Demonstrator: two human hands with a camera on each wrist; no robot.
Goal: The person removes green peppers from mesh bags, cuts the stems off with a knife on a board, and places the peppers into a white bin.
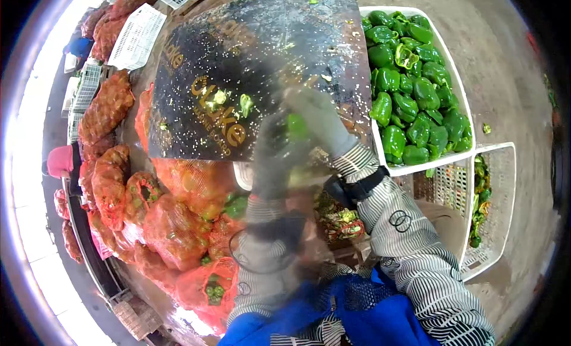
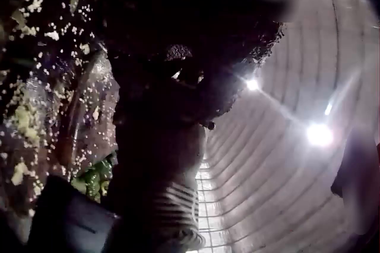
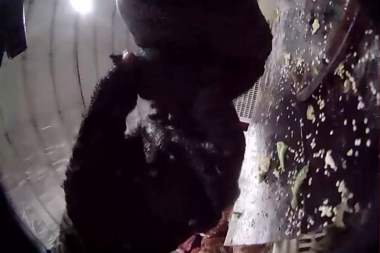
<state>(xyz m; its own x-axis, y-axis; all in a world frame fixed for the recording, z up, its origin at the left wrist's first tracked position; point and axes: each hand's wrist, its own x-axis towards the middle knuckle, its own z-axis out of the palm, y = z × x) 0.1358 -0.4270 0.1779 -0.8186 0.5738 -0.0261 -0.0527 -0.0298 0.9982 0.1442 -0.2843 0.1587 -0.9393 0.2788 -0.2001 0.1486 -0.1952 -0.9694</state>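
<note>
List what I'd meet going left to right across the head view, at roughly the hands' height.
Filled red mesh sack → pale green scraps on the board → left hand, blurred → right hand → white crate of green peppers.

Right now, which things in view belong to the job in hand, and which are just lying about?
In the job:
- blurred green pepper being handled
- seed-strewn board
- pepper crate

Apparently lying about:
- white crate, upper left
- mesh sack below it
</note>
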